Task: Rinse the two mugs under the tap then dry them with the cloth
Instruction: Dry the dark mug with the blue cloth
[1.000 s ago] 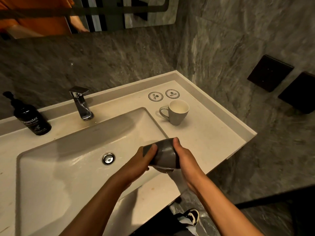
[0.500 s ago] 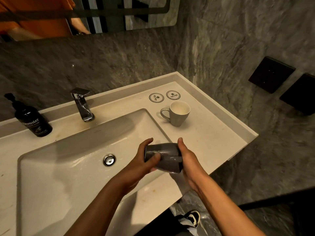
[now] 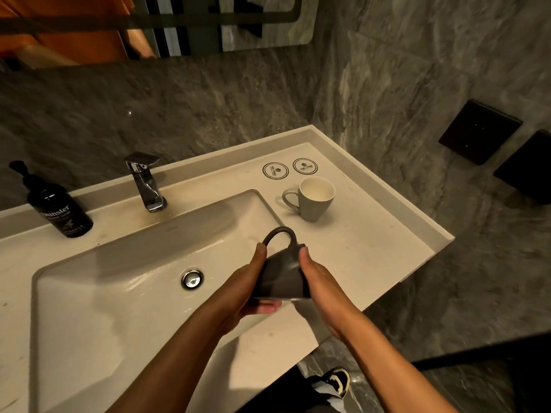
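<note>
The dark mug (image 3: 280, 269) is held between both hands above the front right corner of the basin (image 3: 119, 293), just over the basin's front rim. It is tipped, with its handle arching upward and away from the person and its rim turned down toward the person. The left hand (image 3: 247, 287) grips the mug's left side, thumb stretched up the wall toward the handle and fingertips curling under the lower rim. The right hand (image 3: 319, 281) is pressed against the mug's right side, thumb lying up along the wall; how its other fingers lie behind the mug cannot be told.

The light mug (image 3: 313, 198) stands upright on the surface (image 3: 372, 248) beyond the dark mug, to the right of the basin, well apart from both hands, its handle pointing left toward the basin. Just behind it two round printed coasters (image 3: 290, 169) lie flat side by side near the back ledge.

The tap (image 3: 146, 183) stands behind the basin at its back edge, with no water visible at its spout. The drain plug (image 3: 192, 279) sits in the basin floor, left of the dark mug. A dark pump bottle (image 3: 56, 204) stands on the surface left of the tap.
</note>
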